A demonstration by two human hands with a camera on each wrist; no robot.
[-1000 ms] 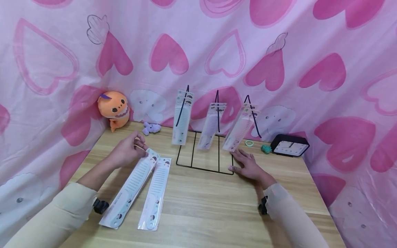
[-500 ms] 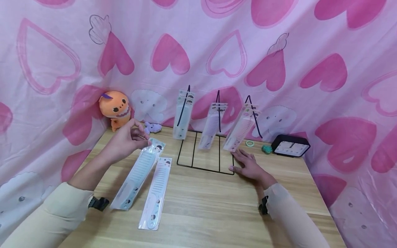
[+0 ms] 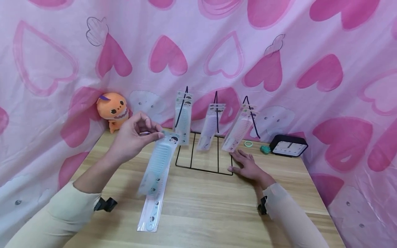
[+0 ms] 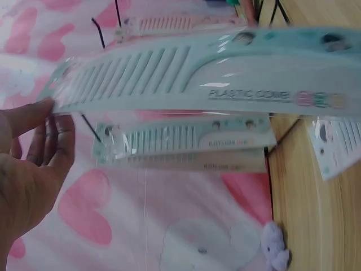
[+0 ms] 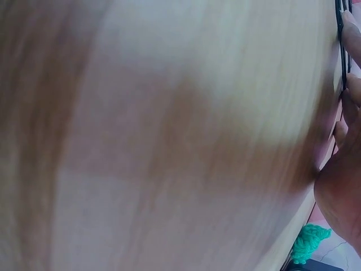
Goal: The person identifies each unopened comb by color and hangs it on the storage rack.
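Note:
My left hand (image 3: 130, 140) pinches the top end of a packaged pale-green plastic comb (image 3: 159, 161), which hangs tilted above the table. In the left wrist view, thumb and fingers grip the end of its clear sleeve. Below it, partly covered, another packaged comb (image 3: 151, 215) lies on the table. A black wire rack (image 3: 204, 169) stands further back with three prongs. Packaged combs hang on them: green ones (image 3: 184, 119) left, purple ones (image 3: 210, 129) in the middle, pink ones (image 3: 239, 129) right. My right hand (image 3: 248, 166) rests with extended fingers at the rack base's right side.
An orange plush toy (image 3: 113, 108) sits at the back left corner. A black clock (image 3: 289, 145), a green crocheted piece (image 3: 265, 149) and a pale green ring (image 3: 248, 143) stand right of the rack. A pink heart-print curtain (image 3: 169, 55) hangs behind the wooden table (image 3: 217, 213).
My left hand has lifted the packaged comb off the table and carried it right, towards the rack's left prong. It now overlaps the comb lying below. My right hand stays in place.

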